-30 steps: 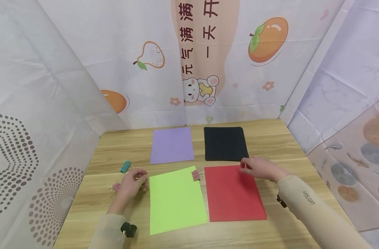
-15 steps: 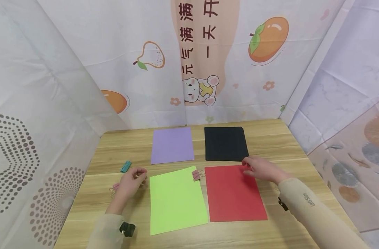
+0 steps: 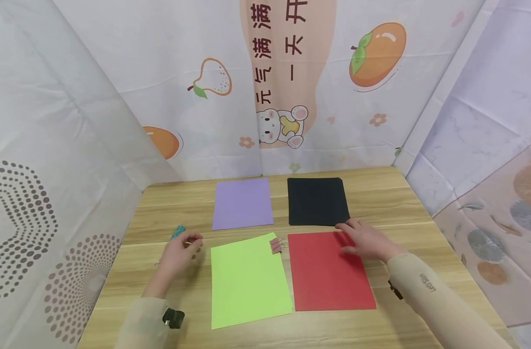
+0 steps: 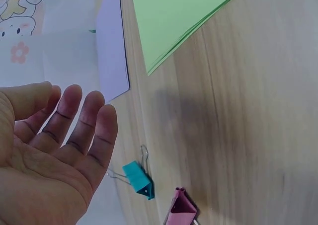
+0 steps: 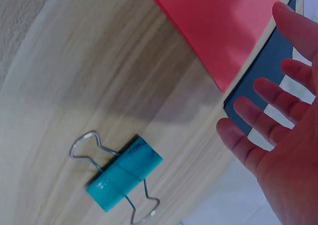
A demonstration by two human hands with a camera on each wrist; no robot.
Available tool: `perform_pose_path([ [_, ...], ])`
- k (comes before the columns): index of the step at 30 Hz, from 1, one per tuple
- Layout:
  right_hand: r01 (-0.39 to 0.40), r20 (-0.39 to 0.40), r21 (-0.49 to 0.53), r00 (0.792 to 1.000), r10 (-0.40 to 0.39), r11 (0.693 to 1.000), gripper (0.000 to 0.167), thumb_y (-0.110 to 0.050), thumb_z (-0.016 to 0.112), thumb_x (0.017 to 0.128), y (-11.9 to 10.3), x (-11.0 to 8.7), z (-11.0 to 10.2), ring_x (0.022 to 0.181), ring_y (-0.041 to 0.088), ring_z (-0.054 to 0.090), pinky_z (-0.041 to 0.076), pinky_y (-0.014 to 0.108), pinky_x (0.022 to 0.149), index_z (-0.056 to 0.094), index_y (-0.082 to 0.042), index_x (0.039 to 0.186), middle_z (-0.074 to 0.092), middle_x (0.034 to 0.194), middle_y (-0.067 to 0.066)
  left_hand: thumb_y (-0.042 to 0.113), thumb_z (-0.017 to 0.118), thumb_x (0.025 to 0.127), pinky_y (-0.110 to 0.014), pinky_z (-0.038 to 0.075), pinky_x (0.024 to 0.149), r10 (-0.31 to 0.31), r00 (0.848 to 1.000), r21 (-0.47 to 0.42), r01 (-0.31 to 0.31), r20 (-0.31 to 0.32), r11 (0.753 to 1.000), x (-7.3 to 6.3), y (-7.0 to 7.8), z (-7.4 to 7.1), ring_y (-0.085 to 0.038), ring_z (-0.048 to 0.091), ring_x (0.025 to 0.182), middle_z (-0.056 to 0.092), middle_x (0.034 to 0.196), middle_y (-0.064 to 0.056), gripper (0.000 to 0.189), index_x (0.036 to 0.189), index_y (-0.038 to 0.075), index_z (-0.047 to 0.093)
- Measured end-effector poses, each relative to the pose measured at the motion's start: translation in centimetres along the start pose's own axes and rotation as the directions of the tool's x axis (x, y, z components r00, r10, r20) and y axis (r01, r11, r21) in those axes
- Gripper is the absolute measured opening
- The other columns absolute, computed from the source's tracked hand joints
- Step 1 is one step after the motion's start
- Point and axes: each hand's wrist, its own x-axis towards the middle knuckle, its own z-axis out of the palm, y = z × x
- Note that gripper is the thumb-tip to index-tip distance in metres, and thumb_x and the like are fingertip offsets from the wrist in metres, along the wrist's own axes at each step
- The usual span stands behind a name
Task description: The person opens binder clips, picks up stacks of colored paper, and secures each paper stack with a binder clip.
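My left hand (image 3: 178, 254) hovers left of the lime-green paper stack (image 3: 249, 283) with relaxed fingers and nothing in them. Beneath it on the table lie a teal binder clip (image 4: 139, 179) and a pink binder clip (image 4: 182, 212), both partly covered by the hand in the head view. Another pink binder clip (image 3: 275, 245) grips the green stack's upper right corner. Over the upper right corner of the red paper (image 3: 328, 276) is my right hand (image 3: 370, 241), its fingers loosely spread and holding nothing. A second teal binder clip (image 5: 124, 174) lies below it in the right wrist view.
Behind the green stack lies purple paper (image 3: 242, 203). A stack of black paper (image 3: 317, 201) sits at the back right, near the right fingertips. Printed cloth curtains (image 3: 195, 131) enclose the wooden table (image 3: 378, 194) at the back and both sides.
My left hand has drifted slightly left and toward me, now covering more of the clips. The right hand's fingers have spread a little. The papers lie as before.
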Motion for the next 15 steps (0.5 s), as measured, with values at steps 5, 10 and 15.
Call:
perform_pose_path([
  [5, -0.025, 0.028, 0.034, 0.999, 0.024, 0.999, 0.071, -0.038, 0.085, 0.083, -0.2, 0.1, 0.4, 0.116, 0.041, 0.053, 0.057, 0.053, 0.088, 0.056, -0.006, 0.14, 0.056, 0.127, 0.017, 0.011, 0.056, 0.105, -0.034, 0.06, 0.077, 0.02, 1.0, 0.009, -0.02, -0.004, 1.0, 0.1, 0.1, -0.5, -0.027, 0.067, 0.095, 0.066, 0.111, -0.015, 0.024, 0.124, -0.002, 0.063],
  [10, -0.056, 0.057, 0.068, 0.997, 0.052, 0.996, 0.075, -0.04, 0.085, 0.082, -0.1, 0.2, 1.0, 0.12, 0.042, 0.05, 0.057, 0.054, 0.088, 0.054, -0.009, 0.142, 0.054, 0.132, 0.018, 0.015, 0.056, 0.106, -0.035, 0.06, 0.079, 0.019, 1.0, 0.025, -0.019, 0.002, 0.999, 0.3, 0.1, -1.0, -0.028, 0.067, 0.097, 0.066, 0.114, -0.015, 0.025, 0.125, 0.0, 0.062],
  [15, -0.065, 0.072, 0.072, 0.996, 0.06, 0.995, 0.076, -0.042, 0.084, 0.083, 0.1, 0.1, 1.5, 0.123, 0.045, 0.048, 0.055, 0.058, 0.092, 0.052, -0.01, 0.144, 0.052, 0.136, 0.021, 0.016, 0.056, 0.106, -0.037, 0.06, 0.08, 0.025, 1.0, 0.039, -0.025, 0.007, 0.999, 0.6, 0.1, -1.4, -0.033, 0.066, 0.101, 0.065, 0.119, -0.018, 0.027, 0.126, -0.001, 0.062],
])
